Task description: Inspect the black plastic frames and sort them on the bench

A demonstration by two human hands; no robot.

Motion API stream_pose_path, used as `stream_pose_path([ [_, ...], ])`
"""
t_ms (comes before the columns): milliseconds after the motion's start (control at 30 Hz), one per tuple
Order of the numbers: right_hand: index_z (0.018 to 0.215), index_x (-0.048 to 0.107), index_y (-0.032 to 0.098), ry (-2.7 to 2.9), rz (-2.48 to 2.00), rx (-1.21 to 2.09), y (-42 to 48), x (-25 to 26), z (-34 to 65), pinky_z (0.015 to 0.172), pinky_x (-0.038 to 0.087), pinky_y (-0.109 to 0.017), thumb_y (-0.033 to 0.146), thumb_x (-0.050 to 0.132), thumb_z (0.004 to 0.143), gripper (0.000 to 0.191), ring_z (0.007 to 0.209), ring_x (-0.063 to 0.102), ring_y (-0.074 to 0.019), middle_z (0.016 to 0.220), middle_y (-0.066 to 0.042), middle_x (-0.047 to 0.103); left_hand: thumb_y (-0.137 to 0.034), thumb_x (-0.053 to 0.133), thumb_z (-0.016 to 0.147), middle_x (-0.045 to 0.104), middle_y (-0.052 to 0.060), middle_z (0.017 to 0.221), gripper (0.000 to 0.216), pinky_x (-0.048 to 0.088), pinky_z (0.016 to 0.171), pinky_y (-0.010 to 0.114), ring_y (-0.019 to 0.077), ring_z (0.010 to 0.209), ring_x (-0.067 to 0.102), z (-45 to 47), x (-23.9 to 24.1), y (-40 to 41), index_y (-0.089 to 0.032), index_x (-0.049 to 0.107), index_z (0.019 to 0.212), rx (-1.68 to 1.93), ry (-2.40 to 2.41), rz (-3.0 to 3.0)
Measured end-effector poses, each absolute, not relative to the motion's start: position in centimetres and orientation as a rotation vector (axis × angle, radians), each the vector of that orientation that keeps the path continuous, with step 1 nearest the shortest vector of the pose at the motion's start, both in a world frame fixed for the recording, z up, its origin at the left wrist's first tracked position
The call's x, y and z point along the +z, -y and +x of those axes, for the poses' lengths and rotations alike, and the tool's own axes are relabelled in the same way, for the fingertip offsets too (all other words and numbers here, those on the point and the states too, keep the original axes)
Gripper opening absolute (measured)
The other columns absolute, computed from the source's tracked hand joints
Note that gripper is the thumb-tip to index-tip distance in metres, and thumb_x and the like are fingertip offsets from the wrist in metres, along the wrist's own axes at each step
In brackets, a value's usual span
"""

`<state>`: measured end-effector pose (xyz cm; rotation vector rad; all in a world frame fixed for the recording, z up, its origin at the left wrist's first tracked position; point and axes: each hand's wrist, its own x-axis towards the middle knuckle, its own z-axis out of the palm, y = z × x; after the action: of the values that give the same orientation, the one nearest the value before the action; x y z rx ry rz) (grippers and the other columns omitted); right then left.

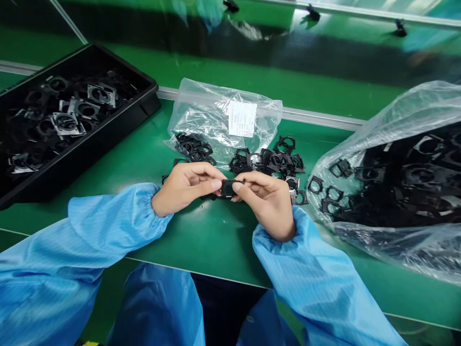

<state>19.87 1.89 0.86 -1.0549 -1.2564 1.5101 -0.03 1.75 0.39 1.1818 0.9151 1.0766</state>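
Between the fingertips of both hands is a small black plastic frame (227, 188), held just above the green table. My left hand (189, 186) pinches its left edge with thumb and forefinger. On the opposite edge, my right hand (266, 199) grips it the same way. The fingers cover both sides of the part, so its full shape is hidden. Just beyond the hands lies a loose pile of black plastic frames (277, 161) with round openings. Several similar black rings (194, 146) rest at the mouth of a clear plastic bag (201, 113) with a white label (242, 118).
A black tray (118, 139) full of black and silvery frames stands at the left. On the right, a large clear bag (334, 158) spills more black parts. A metal strip (320, 125) runs along the table's back. The green table (212, 245) has its front edge near my lap.
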Motion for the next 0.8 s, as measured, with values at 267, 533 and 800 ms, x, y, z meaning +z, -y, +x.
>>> stream_pose_path([
  [267,0.093,0.082,0.022,1.672,-0.900,0.950,-1.77,0.81,20.31,0.077,0.062,-0.031,0.017,0.075,0.091,0.009,0.084,0.072,-0.0170,0.090,-0.005,0.077,-0.038,0.086,0.084,0.076,0.006,0.081,0.024,0.061,0.069,0.022,0.0136,0.070,0.073,-0.26,0.38,-1.99,-0.014,0.081,0.084,1.031,-0.836,1.126],
  [533,0.099,0.083,0.025,1.800,-0.927,0.660,-1.63,1.05,20.43,0.082,0.061,-0.038,0.016,0.070,0.093,0.017,0.091,0.072,-0.0213,0.101,-0.008,0.076,-0.030,0.086,0.082,0.075,0.006,0.085,0.013,0.058,0.064,0.020,0.0130,0.071,0.070,-0.32,0.75,-2.05,-0.017,0.083,0.082,1.093,-0.867,1.282],
  [800,0.098,0.083,0.025,1.844,-0.922,0.706,-1.66,1.16,20.51,0.081,0.061,-0.038,0.018,0.069,0.094,0.016,0.087,0.072,-0.0217,0.094,-0.007,0.077,-0.042,0.085,0.082,0.074,0.007,0.082,0.026,0.061,0.063,0.022,0.0146,0.070,0.071,-0.27,1.10,-1.91,-0.017,0.081,0.079,1.056,-0.929,1.386],
])
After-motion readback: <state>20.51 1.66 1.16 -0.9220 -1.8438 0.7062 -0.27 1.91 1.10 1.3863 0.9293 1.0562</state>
